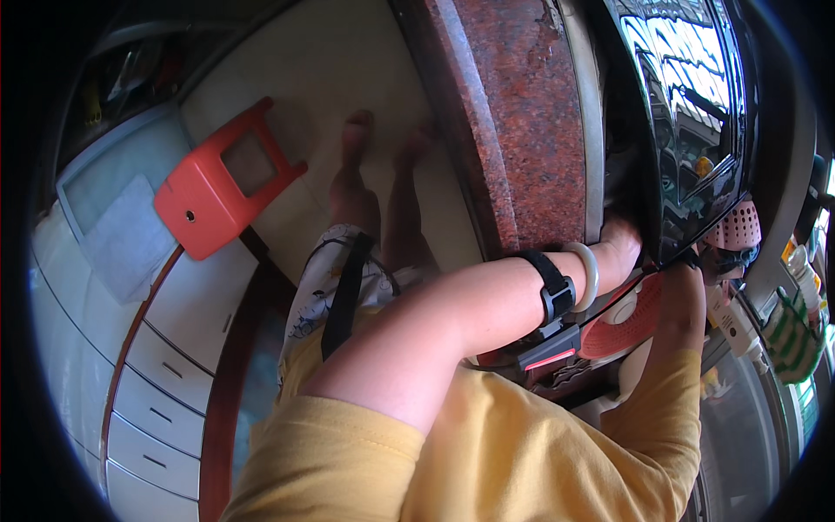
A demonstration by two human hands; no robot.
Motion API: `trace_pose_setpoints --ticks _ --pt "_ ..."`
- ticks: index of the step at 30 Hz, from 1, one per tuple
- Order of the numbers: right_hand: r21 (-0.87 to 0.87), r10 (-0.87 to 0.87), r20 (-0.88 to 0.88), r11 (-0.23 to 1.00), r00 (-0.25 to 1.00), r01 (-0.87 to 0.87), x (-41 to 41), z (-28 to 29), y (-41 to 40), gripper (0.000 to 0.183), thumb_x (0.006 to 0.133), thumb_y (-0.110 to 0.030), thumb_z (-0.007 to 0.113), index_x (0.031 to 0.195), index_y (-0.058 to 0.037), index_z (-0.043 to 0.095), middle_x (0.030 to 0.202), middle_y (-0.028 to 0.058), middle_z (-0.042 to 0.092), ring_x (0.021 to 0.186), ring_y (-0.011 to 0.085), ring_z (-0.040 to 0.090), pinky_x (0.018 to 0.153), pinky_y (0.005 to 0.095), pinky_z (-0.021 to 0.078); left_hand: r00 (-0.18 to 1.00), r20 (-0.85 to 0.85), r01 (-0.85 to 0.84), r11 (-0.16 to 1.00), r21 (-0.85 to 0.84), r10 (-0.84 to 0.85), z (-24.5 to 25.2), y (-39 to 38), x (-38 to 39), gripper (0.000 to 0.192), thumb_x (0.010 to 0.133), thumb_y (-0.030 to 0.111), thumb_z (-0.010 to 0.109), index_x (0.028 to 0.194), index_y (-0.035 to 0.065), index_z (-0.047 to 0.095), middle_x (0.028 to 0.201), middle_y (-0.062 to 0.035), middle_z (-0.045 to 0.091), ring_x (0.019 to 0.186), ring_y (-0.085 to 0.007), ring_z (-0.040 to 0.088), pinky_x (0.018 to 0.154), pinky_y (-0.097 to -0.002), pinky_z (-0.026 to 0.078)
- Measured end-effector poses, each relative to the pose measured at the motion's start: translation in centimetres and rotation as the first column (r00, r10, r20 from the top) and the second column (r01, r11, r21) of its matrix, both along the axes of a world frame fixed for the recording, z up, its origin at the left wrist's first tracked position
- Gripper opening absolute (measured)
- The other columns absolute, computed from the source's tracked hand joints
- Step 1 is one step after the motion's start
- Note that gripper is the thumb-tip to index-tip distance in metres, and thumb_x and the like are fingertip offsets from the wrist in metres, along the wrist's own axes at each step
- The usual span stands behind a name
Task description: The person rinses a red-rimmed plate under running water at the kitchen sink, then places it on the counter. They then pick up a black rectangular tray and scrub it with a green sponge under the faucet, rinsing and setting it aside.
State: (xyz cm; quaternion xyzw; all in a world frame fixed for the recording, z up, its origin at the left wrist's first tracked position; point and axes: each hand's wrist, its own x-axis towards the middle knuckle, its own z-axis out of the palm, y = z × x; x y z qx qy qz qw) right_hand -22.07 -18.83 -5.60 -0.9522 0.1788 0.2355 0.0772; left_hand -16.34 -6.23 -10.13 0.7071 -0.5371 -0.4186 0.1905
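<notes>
A large black glossy panel, which reflects a window, stands tilted above a metal rim beside the red granite countertop. My left hand reaches in under its lower edge; a pale bangle and a black strap are on that arm, and the fingers are hidden. By the panel's bottom corner is my right hand, mostly hidden in shadow and behind the panel. Whether either hand grips the panel cannot be seen. Below my left wrist lies a red perforated plastic basket.
A pink perforated holder, a white bottle and a green-and-white striped cloth are at the right. On the left, a red plastic stool is near white drawers. The countertop's front edge runs close to my legs.
</notes>
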Motion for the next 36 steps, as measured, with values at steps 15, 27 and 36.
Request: trace_pose_setpoints --ticks 15,27,36 --pt "-0.002 0.023 -0.023 1.0 0.999 -0.023 0.5 0.2 -0.6 0.035 0.08 -0.026 0.053 0.109 -0.0068 0.056 0.107 0.0168 0.057 0.099 0.0342 0.053 0.083 0.039 0.0434 0.989 -0.085 0.121 0.993 0.007 -0.12 1.7 -0.1 1.0 0.02 0.079 0.015 0.054 0.093 0.0161 0.069 0.097 0.0015 0.065 0.093 -0.0165 0.06 0.07 -0.0316 0.048" --pt "-0.01 0.029 -0.025 1.0 0.999 -0.03 0.8 0.5 -0.7 0.035 0.079 -0.025 0.053 0.109 -0.0068 0.056 0.107 0.0168 0.057 0.099 0.0343 0.053 0.082 0.0391 0.0434 0.988 -0.109 0.106 0.993 -0.045 -0.11 2.1 0.1 2.0 0.021 0.081 0.014 0.052 0.094 0.0124 0.067 0.098 -0.0016 0.065 0.091 -0.0172 0.061 0.072 -0.0329 0.049" --pt "-0.015 0.029 -0.022 0.999 0.999 -0.03 0.9 0.6 -0.8 0.035 0.079 -0.025 0.053 0.109 -0.0068 0.056 0.107 0.0168 0.057 0.098 0.0343 0.053 0.082 0.0391 0.0435 0.99 -0.02 0.135 0.979 -0.151 -0.139 2.4 0.6 2.1 0.019 0.078 0.013 0.054 0.092 0.0113 0.068 0.095 -0.0019 0.065 0.089 -0.0177 0.061 0.069 -0.0323 0.049"
